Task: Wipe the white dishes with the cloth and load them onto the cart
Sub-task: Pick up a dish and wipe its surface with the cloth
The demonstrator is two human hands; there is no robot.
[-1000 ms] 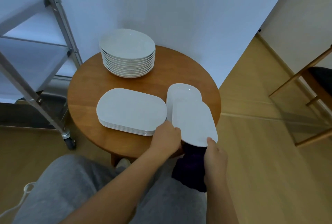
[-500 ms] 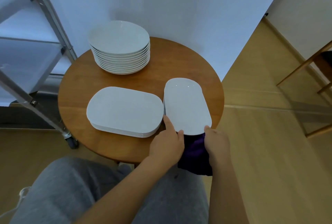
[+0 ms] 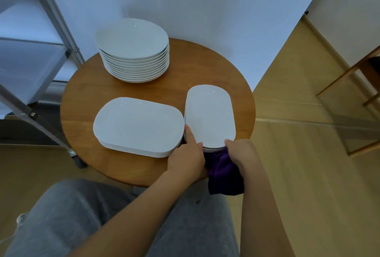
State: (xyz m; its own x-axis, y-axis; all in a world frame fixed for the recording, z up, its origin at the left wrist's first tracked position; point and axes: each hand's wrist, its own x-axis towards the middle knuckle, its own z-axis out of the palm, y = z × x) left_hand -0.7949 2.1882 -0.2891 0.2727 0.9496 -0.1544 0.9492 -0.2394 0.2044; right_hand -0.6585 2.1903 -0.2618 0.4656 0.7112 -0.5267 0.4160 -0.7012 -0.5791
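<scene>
A stack of small oblong white plates point(image 3: 210, 114) sits at the right of the round wooden table point(image 3: 201, 65). My left hand point(image 3: 186, 159) grips its near left corner, with the index finger lying along the left edge. At the stack's near edge, my right hand point(image 3: 242, 151) holds a purple cloth point(image 3: 224, 176) that hangs below the table rim, and its thumb rests on the top plate. A stack of large rectangular plates point(image 3: 137, 125) lies to the left, and a tall stack of round plates point(image 3: 133, 40) stands at the back. The metal cart point(image 3: 59, 28) stands at the left.
The cart's shelf point(image 3: 24, 67) and its caster wheel point(image 3: 79, 160) sit close to the table's left side. A wooden chair frame point(image 3: 349, 75) stands at the far right on the wood floor. A white wall rises behind the table. My grey-trousered knees are below.
One second ago the top small plate was held out past the stack toward me. It now lies squared on the stack, and both hands have moved in to its near edge.
</scene>
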